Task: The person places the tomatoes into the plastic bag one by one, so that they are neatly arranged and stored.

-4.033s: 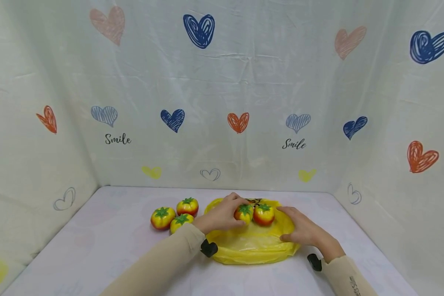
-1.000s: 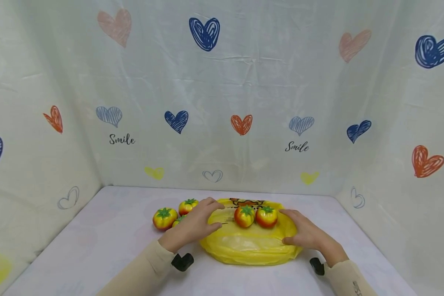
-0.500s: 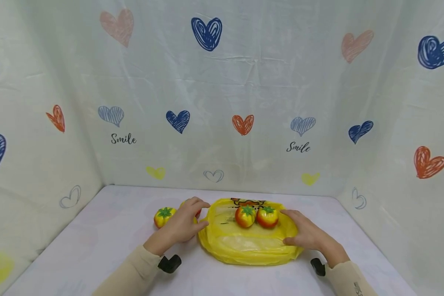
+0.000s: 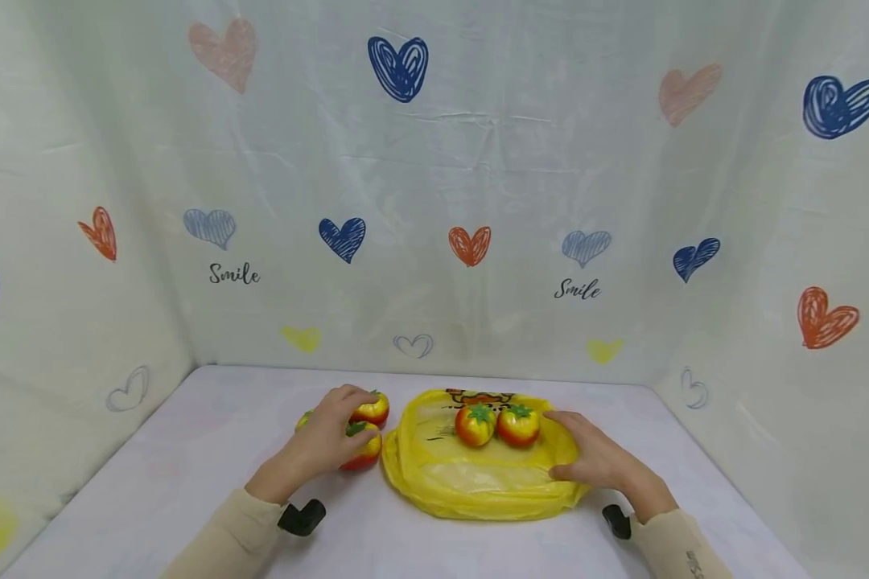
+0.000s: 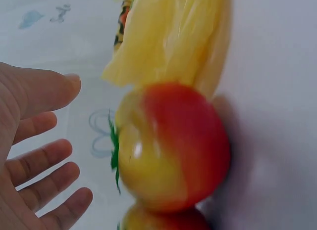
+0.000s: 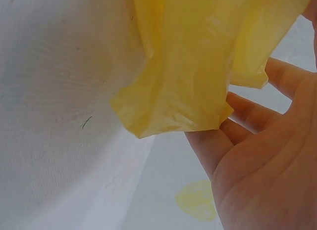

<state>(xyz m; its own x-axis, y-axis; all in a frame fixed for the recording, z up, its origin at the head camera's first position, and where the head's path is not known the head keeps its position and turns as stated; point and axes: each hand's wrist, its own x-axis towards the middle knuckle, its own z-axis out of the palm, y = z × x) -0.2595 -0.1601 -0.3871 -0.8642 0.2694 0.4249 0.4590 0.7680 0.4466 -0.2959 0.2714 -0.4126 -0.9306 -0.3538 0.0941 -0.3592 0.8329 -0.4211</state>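
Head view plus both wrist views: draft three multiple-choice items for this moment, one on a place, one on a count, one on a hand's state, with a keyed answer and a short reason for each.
1. Where does the right hand rest?
A. On the right edge of the yellow bag
B. On the back wall
C. On the tomatoes left of the bag

2. How many toy tomatoes sit on top of the bag?
A. None
B. Two
C. Five

3. What is the left hand doing?
A. Lifting the bag high off the table
B. Pressing flat on the right wall
C. Reaching over the loose tomatoes left of the bag, fingers spread

Answers: 1 A, the head view shows its fingers on the bag's right edge. 2 B, a pair of tomatoes sits side by side on the plastic. 3 C, the left wrist view shows spread fingers beside a tomato, not closed round it.
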